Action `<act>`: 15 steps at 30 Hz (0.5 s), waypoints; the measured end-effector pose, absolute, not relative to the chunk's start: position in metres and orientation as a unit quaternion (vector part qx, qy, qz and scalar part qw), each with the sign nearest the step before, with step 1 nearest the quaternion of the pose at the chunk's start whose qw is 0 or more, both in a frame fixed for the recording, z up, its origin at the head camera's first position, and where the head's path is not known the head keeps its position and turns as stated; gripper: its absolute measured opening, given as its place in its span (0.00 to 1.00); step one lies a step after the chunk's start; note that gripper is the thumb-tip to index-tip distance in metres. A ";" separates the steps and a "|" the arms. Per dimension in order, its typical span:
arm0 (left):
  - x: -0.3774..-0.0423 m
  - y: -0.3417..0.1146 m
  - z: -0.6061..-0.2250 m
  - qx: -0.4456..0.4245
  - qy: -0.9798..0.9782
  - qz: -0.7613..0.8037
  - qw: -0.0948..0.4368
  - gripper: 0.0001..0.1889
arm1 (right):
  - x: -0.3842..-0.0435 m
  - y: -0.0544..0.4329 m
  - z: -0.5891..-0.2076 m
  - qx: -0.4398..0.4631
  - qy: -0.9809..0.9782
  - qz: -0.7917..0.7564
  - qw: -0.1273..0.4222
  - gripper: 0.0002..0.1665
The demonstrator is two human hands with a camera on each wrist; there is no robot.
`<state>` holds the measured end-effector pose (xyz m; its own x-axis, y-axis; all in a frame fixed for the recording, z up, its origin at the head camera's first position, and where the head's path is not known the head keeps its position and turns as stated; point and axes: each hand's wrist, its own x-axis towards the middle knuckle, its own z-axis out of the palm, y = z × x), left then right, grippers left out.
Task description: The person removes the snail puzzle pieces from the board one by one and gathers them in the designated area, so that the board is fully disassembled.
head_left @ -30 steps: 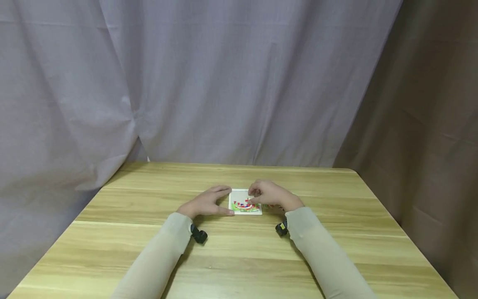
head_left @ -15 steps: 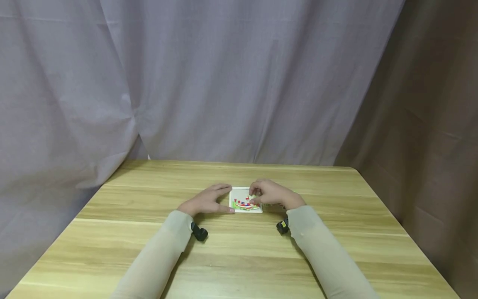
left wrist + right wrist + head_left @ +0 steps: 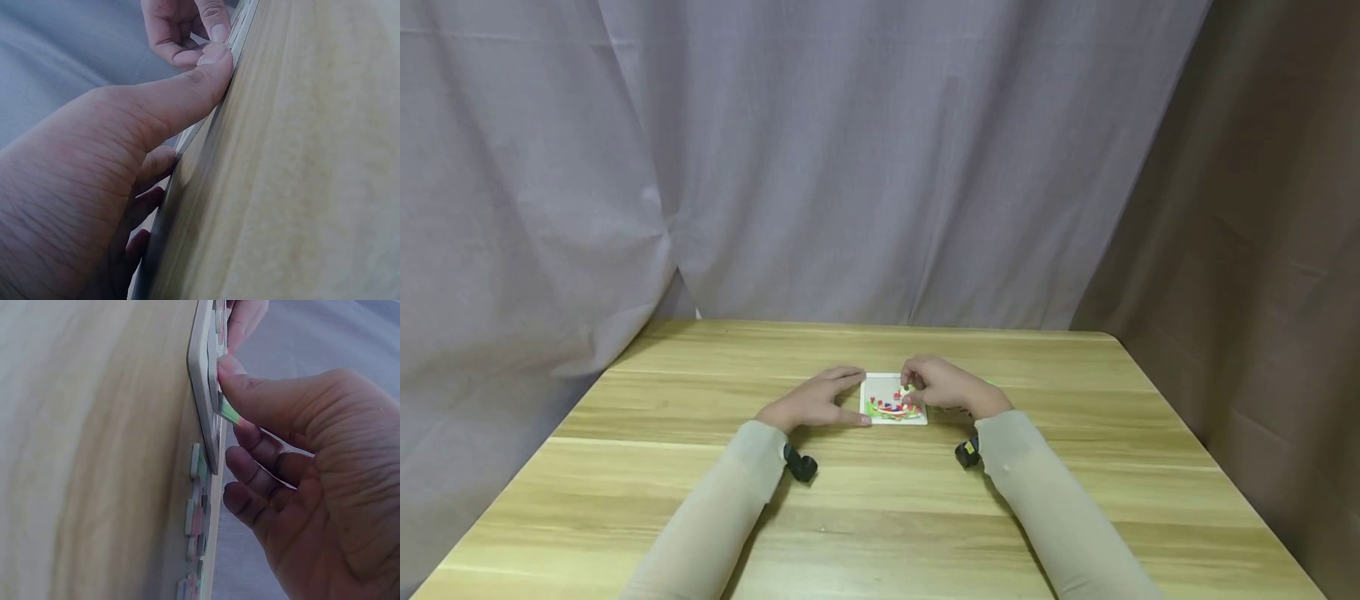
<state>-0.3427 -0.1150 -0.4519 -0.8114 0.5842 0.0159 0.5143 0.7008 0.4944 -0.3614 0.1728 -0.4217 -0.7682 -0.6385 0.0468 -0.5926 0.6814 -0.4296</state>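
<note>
A shallow white puzzle tray point(image 3: 898, 422) lies on the table, its near part filled with colourful jigsaw pieces point(image 3: 891, 410) and its grey base bare at the far left. My left hand point(image 3: 812, 400) rests along the left side, fingers fairly straight. Its thumb touches the near corner and its fingertips reach the far one. Over the right part of the tray, my right hand point(image 3: 951, 387) pinches a jigsaw piece point(image 3: 230, 414) between thumb and fingers. Green shows on that piece in the right wrist view. Its other fingers curl loosely, and the hand hides part of the tray.
Several loose jigsaw pieces point(image 3: 195, 515) lie on the wooden table point(image 3: 880, 517) just right of the tray, mostly behind my right hand in the head view. A grey curtain point(image 3: 820, 167) hangs beyond the table's far edge.
The right fingers have shifted slightly, and a white and green piece now shows tilted up between them. My left hand keeps its place at the tray.
</note>
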 end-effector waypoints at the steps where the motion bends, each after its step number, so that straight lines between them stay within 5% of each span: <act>1: -0.343 -0.115 -0.452 0.299 0.919 0.246 0.071 0.53 | -0.362 0.173 -0.421 -0.334 0.915 -0.219 0.055 0.11; 15: -0.343 -0.115 -0.450 0.299 0.920 0.242 0.073 0.53 | -0.361 0.172 -0.420 -0.333 0.914 -0.223 0.065 0.07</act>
